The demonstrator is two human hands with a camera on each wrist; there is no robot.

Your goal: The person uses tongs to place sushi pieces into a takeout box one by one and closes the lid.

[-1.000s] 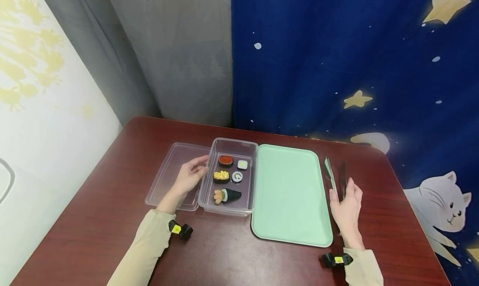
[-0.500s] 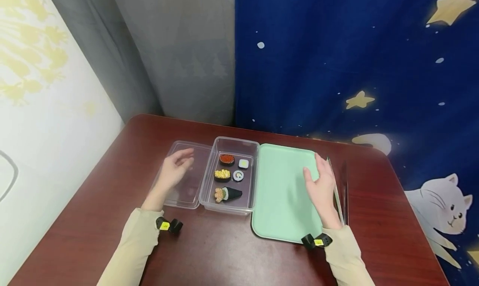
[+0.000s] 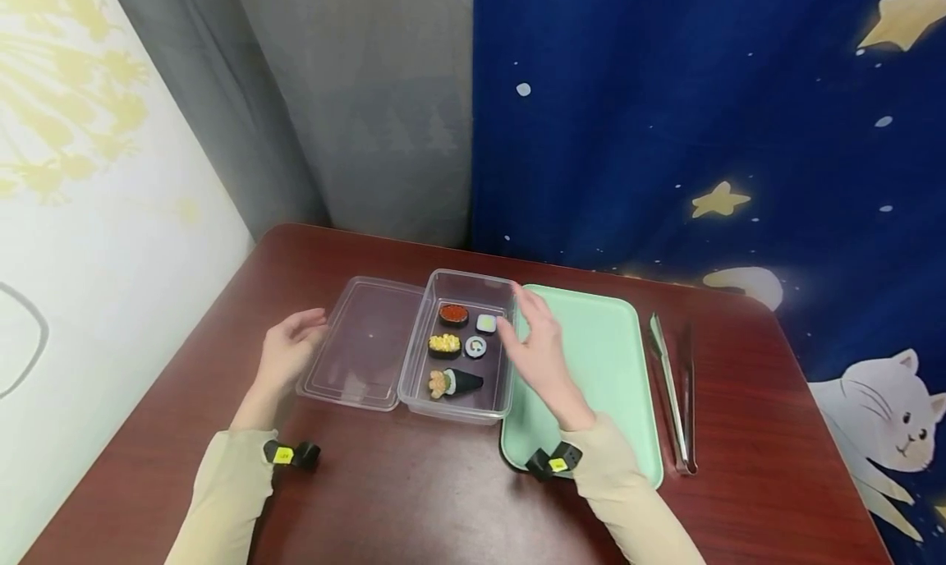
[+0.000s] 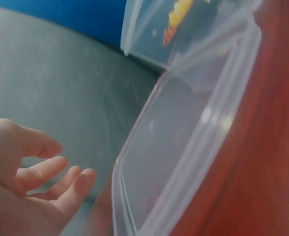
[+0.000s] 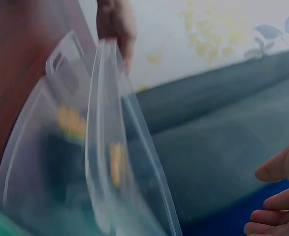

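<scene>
My left hand [image 3: 288, 351] hovers at the left edge of the clear plastic lid [image 3: 365, 343], fingers loosely bent and holding nothing. Close to the right wall of the clear plastic box [image 3: 454, 413] is my right hand [image 3: 543, 351], its fingers spread and nothing in them; whether it touches the rim I cannot tell. Inside the box lie several sushi pieces: a red roe sushi [image 3: 453, 314], a yellow-topped sushi [image 3: 444, 345], a black cone hand roll [image 3: 464, 381], a white square piece [image 3: 486, 323] and a round roll [image 3: 475, 347].
A light green tray [image 3: 599, 368] stands against the box's right side, partly under my right forearm. Metal tongs [image 3: 676, 409] lie to the right of the tray on the dark red table [image 3: 429, 491]. Curtains [image 3: 606, 138] hang behind the table.
My right hand has let go of the tongs and moved left across the tray to the box. The left hand has drawn back leftward from the box, past the lid.
</scene>
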